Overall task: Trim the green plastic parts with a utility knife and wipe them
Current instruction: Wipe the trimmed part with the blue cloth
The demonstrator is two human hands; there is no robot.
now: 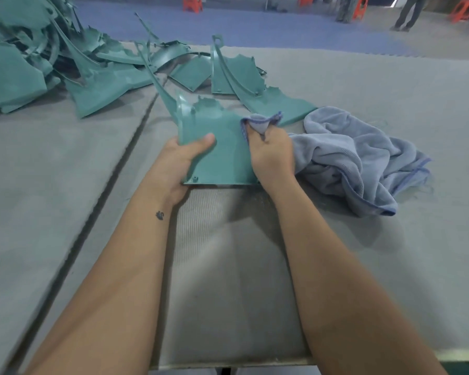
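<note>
step in hand: the wiping bit, by the look of it. No utility knife is seen anywhere, so trimming on this piece is probably done already.

part being wiped: a green plastic part (222,150) is held flat-ish over the grey mat (390,253), its near straight edge just beyond both wrists and its thin curved rib running up and away from the left grip.

left hand (184,161): clamped on the part's left edge, thumb pressed on top, fingers hidden underneath.

right hand (272,155): curled round a bunched corner of the blue-grey towel (344,155), which is pushed onto the part's right side; the rest of the towel trails off to the right of that grip.

how it's done well: the jagged far edge should be wiped along, not against, so the towel isn't snagged. The part is best kept pinned by the left thumb.

still to do: a pile of green parts (38,63) is left beyond and left of the grip.
</note>
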